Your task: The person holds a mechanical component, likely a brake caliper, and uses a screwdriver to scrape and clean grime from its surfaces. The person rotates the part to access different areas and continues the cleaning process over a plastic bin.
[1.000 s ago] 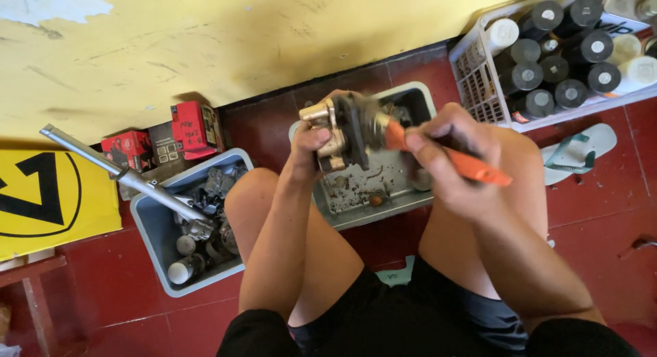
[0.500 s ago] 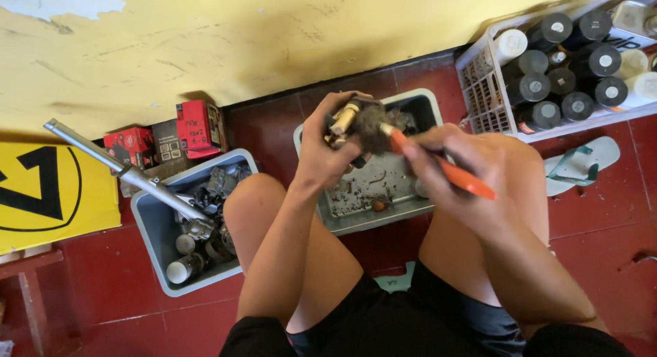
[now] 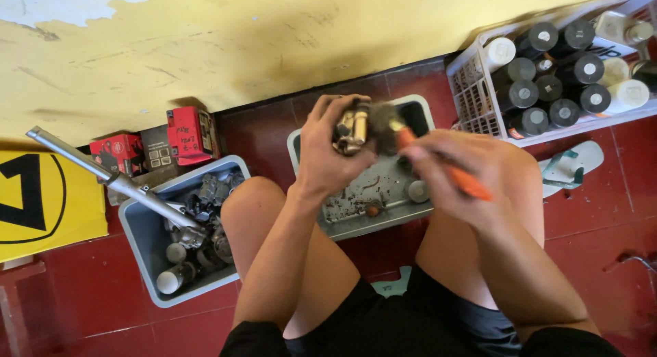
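The person sits low over a grey tray (image 3: 383, 217) at the centre of the frame, knees spread to either side. The left hand (image 3: 327, 152) is closed around a small metal part (image 3: 352, 128), holding it up over the tray's far end. The right hand (image 3: 455, 165) grips an orange-handled brush (image 3: 438, 162) whose dark bristles press against the part's right side.

Compared with a second ago, the part has been turned in the left hand: its brassy end pointed to the upper left, and now pale metal faces show toward the camera. The brush has come in closer and its handle slopes down to the right, the right hand blurred with motion. That suggests scrubbing has moved to a fresh face of the part.

At lower left a blue-grey bin (image 3: 147, 254) holds metal pieces and a long steel rod (image 3: 102, 176); a white crate (image 3: 479, 100) of dark cans stands at upper right.
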